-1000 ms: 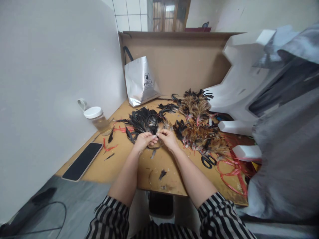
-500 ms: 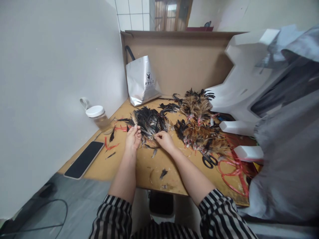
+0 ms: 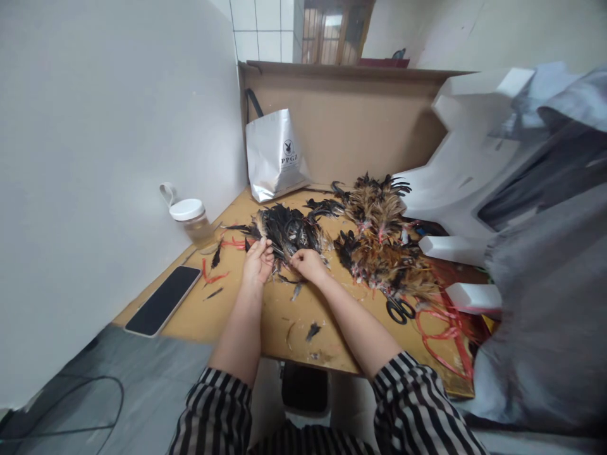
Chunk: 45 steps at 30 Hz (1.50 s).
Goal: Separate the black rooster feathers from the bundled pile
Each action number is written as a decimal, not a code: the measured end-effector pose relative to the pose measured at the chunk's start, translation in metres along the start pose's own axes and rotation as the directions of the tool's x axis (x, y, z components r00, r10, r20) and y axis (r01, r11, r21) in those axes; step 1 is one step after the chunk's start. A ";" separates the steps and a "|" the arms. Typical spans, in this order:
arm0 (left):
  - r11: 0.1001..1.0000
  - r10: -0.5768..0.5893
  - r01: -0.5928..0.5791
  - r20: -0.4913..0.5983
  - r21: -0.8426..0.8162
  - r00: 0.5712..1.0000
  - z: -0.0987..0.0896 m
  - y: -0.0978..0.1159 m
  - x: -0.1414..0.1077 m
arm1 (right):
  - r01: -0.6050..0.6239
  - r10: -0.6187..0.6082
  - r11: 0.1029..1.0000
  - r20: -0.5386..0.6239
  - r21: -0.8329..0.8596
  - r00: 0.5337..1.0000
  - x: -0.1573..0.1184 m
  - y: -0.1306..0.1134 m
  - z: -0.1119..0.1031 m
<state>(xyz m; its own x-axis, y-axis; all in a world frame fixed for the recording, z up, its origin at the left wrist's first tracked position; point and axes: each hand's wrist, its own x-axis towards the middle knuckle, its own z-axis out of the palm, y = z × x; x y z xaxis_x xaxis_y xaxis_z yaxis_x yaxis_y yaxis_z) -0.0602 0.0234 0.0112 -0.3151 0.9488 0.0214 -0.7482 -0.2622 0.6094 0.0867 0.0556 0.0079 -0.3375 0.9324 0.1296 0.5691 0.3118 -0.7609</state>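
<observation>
A loose pile of black feathers (image 3: 291, 227) lies on the wooden table just beyond my two hands. My left hand (image 3: 258, 261), palm turned up and fingers curled, pinches feathers at the pile's near left edge; a tan feather rises above its fingertips. At the near edge, a little to the right, my right hand (image 3: 310, 264) is closed in a pinch on feathers, its fingertips partly hidden by the hand itself. Brown feather bundles (image 3: 391, 262) tied with red strips lie to the right, with more brown-and-black bundles (image 3: 377, 202) behind them.
Black-handled scissors (image 3: 401, 310) and tangled red plastic strip (image 3: 446, 335) lie at the right. On the left are a phone (image 3: 164, 300) and a white-lidded jar (image 3: 193, 222). A silver bag (image 3: 275, 158) stands behind; white foam pieces (image 3: 453, 249) jut in from the right.
The view has shifted slightly. My right hand has moved a little to the left, closer to my left hand. Both hands stay pinched at the black feathers.
</observation>
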 end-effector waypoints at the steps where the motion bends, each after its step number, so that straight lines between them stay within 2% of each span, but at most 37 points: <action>1: 1.000 -0.008 0.008 0.005 -0.001 1.000 0.000 -0.001 0.000 | -0.050 0.050 0.982 0.006 0.181 0.999 0.001 0.003 -0.004; 2: 1.000 -0.019 0.019 0.011 0.006 1.000 0.000 -0.002 0.000 | -0.105 0.101 0.927 0.031 0.360 0.994 0.001 0.006 -0.008; 4: 0.998 -0.048 0.047 0.025 0.044 0.999 0.001 -0.004 -0.001 | -0.209 0.175 0.742 0.116 0.637 0.978 0.001 0.011 -0.016; 6: 0.993 -0.077 0.074 0.035 0.091 0.996 0.002 -0.006 -0.002 | -0.279 0.198 0.563 0.200 0.778 0.960 -0.002 0.014 -0.023; 8: 0.988 -0.101 0.095 0.043 0.122 0.994 0.003 -0.007 -0.003 | -0.312 0.206 0.443 0.243 0.841 0.948 -0.005 0.017 -0.026; 13: 0.972 -0.134 0.123 0.038 0.198 0.990 0.005 -0.010 -0.005 | -0.319 0.146 0.300 0.288 0.899 0.947 -0.009 0.023 -0.029; 18: 0.912 -0.186 0.155 0.048 0.380 0.981 0.009 -0.020 -0.009 | -0.276 0.076 0.252 0.265 0.927 0.961 -0.010 0.027 -0.029; 26: 0.783 -0.264 0.167 0.076 0.600 0.962 0.017 -0.030 -0.017 | -0.229 0.107 0.294 0.206 0.928 0.973 -0.011 0.022 -0.025; 28: 0.780 -0.253 0.157 0.077 0.606 0.964 0.016 -0.030 -0.016 | -0.219 0.110 0.306 0.194 0.926 0.975 -0.011 0.021 -0.024; 30: 0.807 -0.194 0.120 0.067 0.578 0.979 0.014 -0.030 -0.013 | -0.208 0.110 0.343 0.181 0.916 0.977 -0.011 0.021 -0.023; 33: 0.845 -0.089 0.065 0.019 0.531 0.996 0.010 -0.029 -0.009 | -0.209 0.063 0.467 0.204 0.859 0.977 -0.014 0.020 -0.023; 36: 0.858 -0.039 0.040 -0.012 0.513 0.999 0.005 -0.029 -0.005 | -0.216 0.007 0.692 0.293 0.688 0.956 -0.016 0.024 -0.022; 37: 0.860 -0.033 0.036 -0.014 0.510 0.999 0.004 -0.029 -0.004 | -0.193 0.018 0.768 0.282 0.610 0.959 -0.015 0.027 -0.023; 38: 0.860 -0.030 0.033 -0.014 0.509 0.999 0.003 -0.030 -0.003 | -0.157 0.040 0.834 0.225 0.529 0.973 -0.013 0.031 -0.023; 40: 0.855 -0.034 0.036 -0.013 0.518 0.999 0.002 -0.031 -0.003 | -0.078 0.082 0.931 0.002 0.357 0.997 -0.007 0.041 -0.028; 42: 0.850 -0.036 0.035 -0.009 0.525 0.999 0.002 -0.032 -0.003 | -0.052 0.088 0.985 -0.221 0.162 0.971 0.001 0.053 -0.036; 43: 0.851 -0.035 0.030 -0.001 0.525 0.999 0.002 -0.032 -0.003 | -0.074 0.091 0.995 -0.282 0.071 0.955 0.005 0.058 -0.042; 45: 0.856 -0.022 0.005 0.026 0.517 0.999 0.003 -0.032 -0.004 | -0.148 0.116 0.986 -0.333 -0.072 0.936 0.013 0.066 -0.053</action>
<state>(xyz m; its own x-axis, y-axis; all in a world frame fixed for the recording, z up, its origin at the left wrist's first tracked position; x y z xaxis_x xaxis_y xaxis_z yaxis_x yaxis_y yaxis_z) -0.0335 0.0282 -0.0057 -0.2833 0.9586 0.0289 -0.3399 -0.1285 0.9316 0.1600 0.0978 -0.0069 -0.0004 0.9697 0.2444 0.6653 0.1827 -0.7239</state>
